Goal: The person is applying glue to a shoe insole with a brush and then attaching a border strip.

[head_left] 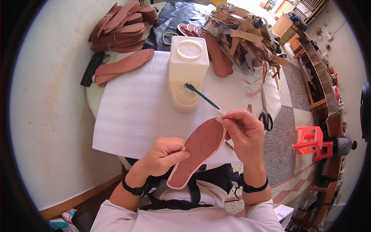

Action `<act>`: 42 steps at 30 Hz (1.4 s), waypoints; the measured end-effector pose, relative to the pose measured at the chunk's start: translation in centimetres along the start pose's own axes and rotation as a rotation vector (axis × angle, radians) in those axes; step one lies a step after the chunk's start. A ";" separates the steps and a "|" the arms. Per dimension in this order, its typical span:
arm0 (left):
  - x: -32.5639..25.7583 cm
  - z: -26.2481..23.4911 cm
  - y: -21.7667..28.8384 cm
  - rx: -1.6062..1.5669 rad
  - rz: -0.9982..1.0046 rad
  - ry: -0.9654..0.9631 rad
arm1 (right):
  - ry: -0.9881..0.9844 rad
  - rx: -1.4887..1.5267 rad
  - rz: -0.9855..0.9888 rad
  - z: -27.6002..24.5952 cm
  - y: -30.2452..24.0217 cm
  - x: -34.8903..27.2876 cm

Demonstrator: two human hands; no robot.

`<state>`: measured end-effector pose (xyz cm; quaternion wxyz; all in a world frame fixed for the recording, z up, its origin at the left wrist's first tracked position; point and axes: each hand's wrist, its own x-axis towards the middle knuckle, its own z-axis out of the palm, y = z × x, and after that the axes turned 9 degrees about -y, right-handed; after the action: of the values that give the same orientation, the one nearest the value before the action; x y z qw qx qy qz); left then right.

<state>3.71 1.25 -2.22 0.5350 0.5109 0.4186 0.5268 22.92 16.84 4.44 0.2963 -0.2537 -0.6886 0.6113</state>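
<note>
- Where the white sheet [123, 116] has its upper left corner, a black object [91, 69] lies beside loose reddish-brown insoles [123, 65]; tied insole bundles [119, 31] are piled behind them.
- The left hand [164, 155] pinches the left edge of an insole between thumb and bent fingers.
- A cream container [188, 63] stands upright on the sheet, and a dark green stick [206, 99] leans in its front cup.
- This pale-rimmed insole [201, 144] is held tilted at the near edge of the table, its narrower end toward the person.
- The right hand [244, 130] pinches the wide end at its upper tip, with thumb and fingers pressed together.
- Behind it is a heap of strips [241, 38].
- Black-handled scissors [266, 116] lie near the right hand.
- Farther right, a red stool [309, 139] stands on the floor.
</note>
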 end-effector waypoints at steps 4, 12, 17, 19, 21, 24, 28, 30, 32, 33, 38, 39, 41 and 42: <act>0.0 -0.2 0.1 0.004 -0.014 -0.027 | 0.011 -0.019 -0.018 0.1 0.6 -0.1; 0.3 -0.5 0.3 0.006 -0.010 -0.054 | 0.009 -0.146 -0.058 -0.1 1.3 0.1; 0.2 -0.5 0.0 -0.003 -0.004 -0.050 | -0.004 -0.089 -0.026 -0.4 1.4 0.0; 0.4 -0.6 0.4 0.003 -0.013 -0.061 | -0.018 -0.097 -0.026 -0.6 1.5 0.0; 0.4 -0.7 0.6 0.012 -0.022 -0.068 | -0.036 -0.107 -0.029 -0.9 1.6 0.0; 0.4 -0.6 0.4 0.020 -0.026 -0.067 | -0.023 0.077 0.009 -0.6 1.3 -0.1; 0.5 -0.4 0.3 0.001 -0.019 -0.058 | -0.003 0.133 0.129 -0.5 0.4 0.1; 0.5 -0.4 0.3 -0.007 -0.014 -0.064 | -0.057 0.115 0.163 -1.1 0.7 0.0; 0.5 -0.4 0.1 -0.010 -0.007 -0.071 | -0.077 0.089 0.176 -1.4 0.7 0.1; 0.5 -0.4 0.1 0.001 0.000 -0.079 | -0.088 0.078 0.183 -1.5 0.7 0.1; 0.5 -0.4 0.5 0.042 0.008 -0.075 | -0.081 0.033 0.142 -1.5 0.5 0.0; 0.5 -0.3 0.5 0.049 0.013 -0.042 | -0.065 0.015 0.123 -1.4 0.4 0.0; 0.6 0.2 0.2 0.064 0.019 0.025 | -0.040 0.038 0.113 -1.1 0.2 0.0; 0.5 0.2 0.1 0.053 0.017 0.033 | -0.027 0.051 0.109 -0.9 0.2 0.0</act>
<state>3.89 1.74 -2.02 0.5098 0.5198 0.4369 0.5282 23.59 17.49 4.30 0.2596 -0.2747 -0.6619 0.6473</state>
